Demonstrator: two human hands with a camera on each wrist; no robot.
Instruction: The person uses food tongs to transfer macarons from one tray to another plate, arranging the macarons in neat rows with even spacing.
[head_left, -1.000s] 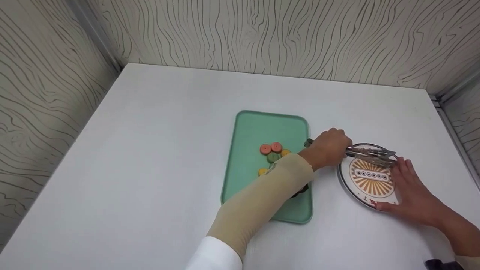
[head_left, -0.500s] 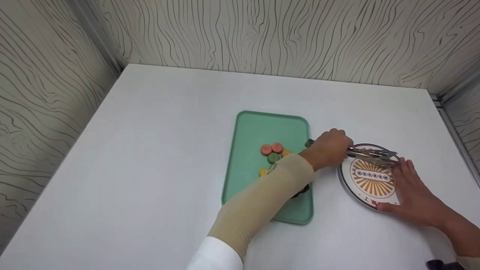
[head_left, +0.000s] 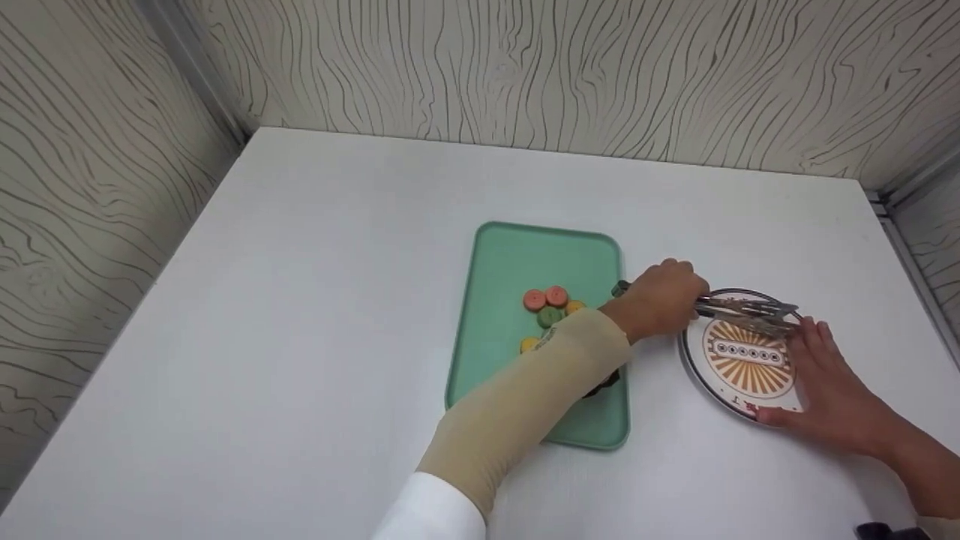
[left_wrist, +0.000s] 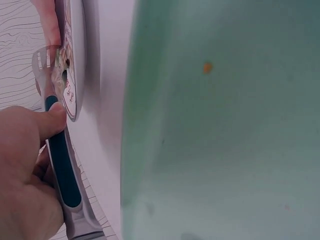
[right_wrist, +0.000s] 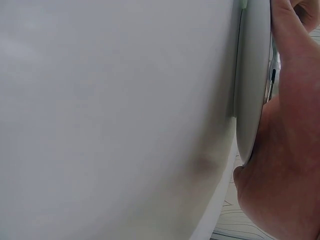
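My left hand (head_left: 664,296) grips metal tongs (left_wrist: 65,165) with dark teal handle inlays. The slotted head of the tongs lies over the far part of a round plate (head_left: 720,382), which is white with an orange sunburst print and a dark rim. Whether anything is between the tongs' ends cannot be made out. My right hand (head_left: 836,394) rests along the plate's right side, its fingers extended near the tongs' tips and its thumb at the near rim. In the right wrist view the plate's edge (right_wrist: 252,85) stands against that hand.
A green rectangular tray (head_left: 536,259) lies left of the plate, partly under my left forearm. On it sit small round pieces: pink (head_left: 534,301), green (head_left: 550,316) and yellow (head_left: 529,345). A dark wavy-edged thing (head_left: 602,385) shows beside the sleeve. Patterned walls (head_left: 487,67) border the white table.
Both hands, the tongs and the plate keep their places. The whole view has shifted very slightly.
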